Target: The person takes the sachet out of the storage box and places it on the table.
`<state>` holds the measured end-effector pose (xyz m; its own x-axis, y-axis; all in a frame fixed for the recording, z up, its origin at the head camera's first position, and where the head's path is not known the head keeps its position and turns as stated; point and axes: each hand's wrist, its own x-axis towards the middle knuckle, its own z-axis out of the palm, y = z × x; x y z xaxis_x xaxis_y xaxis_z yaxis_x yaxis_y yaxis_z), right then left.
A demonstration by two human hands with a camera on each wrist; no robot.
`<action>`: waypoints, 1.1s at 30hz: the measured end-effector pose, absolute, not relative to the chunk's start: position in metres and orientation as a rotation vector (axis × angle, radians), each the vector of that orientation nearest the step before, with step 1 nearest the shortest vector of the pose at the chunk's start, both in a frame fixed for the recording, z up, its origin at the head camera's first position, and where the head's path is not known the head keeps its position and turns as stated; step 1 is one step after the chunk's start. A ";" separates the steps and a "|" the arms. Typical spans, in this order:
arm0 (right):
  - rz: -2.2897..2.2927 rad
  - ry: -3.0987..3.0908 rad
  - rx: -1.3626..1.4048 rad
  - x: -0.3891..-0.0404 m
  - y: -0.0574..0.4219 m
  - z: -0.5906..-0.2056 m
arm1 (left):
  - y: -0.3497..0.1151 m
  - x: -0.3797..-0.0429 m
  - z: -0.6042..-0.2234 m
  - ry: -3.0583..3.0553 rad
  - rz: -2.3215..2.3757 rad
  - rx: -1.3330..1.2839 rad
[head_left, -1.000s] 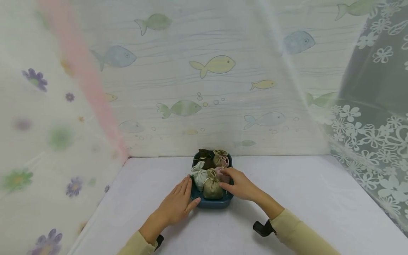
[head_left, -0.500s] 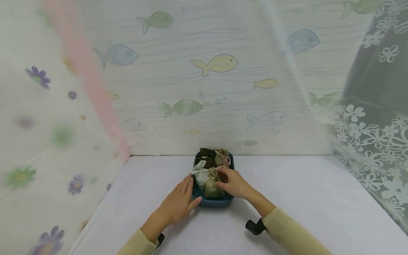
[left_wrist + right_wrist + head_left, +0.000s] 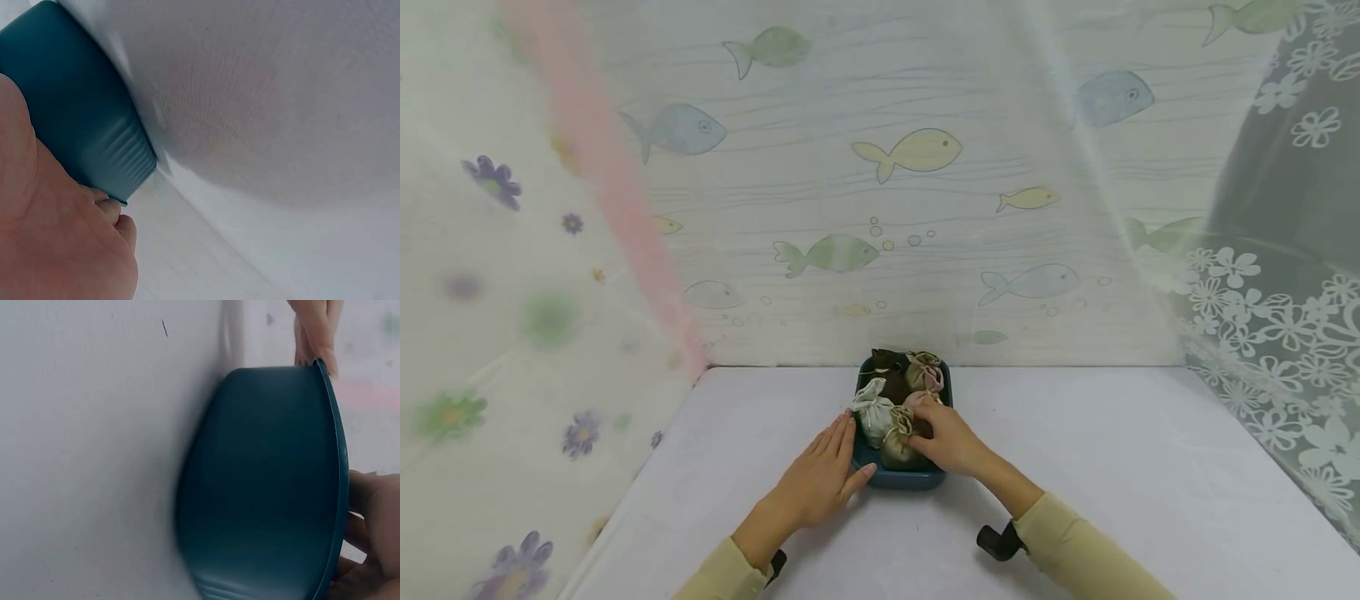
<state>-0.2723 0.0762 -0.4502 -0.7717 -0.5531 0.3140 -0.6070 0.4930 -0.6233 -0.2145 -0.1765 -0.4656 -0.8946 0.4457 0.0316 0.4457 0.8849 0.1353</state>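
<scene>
A dark blue plastic basin (image 3: 901, 481) holds several small drawstring pouches. My left hand (image 3: 820, 479) rests along its left rim, fingers straight and thumb at the front corner. At the front of the basin my right hand (image 3: 953, 437) pinches an olive-green pouch (image 3: 898, 450) between curled fingers and thumb; that pouch leans and its right side is partly hidden. Beside it sits a pale mint pouch (image 3: 874, 419). A pinkish pouch (image 3: 916, 400) lies just behind the right fingers. The right wrist view shows the basin wall (image 3: 269, 475), with fingers (image 3: 359, 534) over the rim.
At the back of the basin are a dark brown pouch (image 3: 891, 385) and an olive-and-pink pouch (image 3: 927, 377). The basin stands on a white-covered table (image 3: 1075, 442), near its back edge. A translucent fish-print curtain (image 3: 917, 250) hangs behind it.
My right hand has moved left, from beside the pinkish pouch onto the olive-green one, whose top now leans and sits lower. My left hand stays at the rim.
</scene>
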 end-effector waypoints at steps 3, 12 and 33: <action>1.189 -2.635 1.033 -0.272 0.077 -0.451 | -0.176 -0.215 -0.465 3.051 0.225 0.727; 1.343 -2.548 1.064 -0.270 0.081 -0.445 | -0.174 -0.213 -0.459 3.053 0.291 0.764; 1.455 -2.583 1.026 -0.260 0.090 -0.420 | -0.176 -0.213 -0.469 3.088 0.210 0.743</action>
<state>-0.2605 0.0902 -0.4200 -0.7859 -0.5367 0.3070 -0.5407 0.3556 -0.7624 -0.2131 -0.1758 -0.4692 -0.8901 0.4502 0.0710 0.4557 0.8822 0.1183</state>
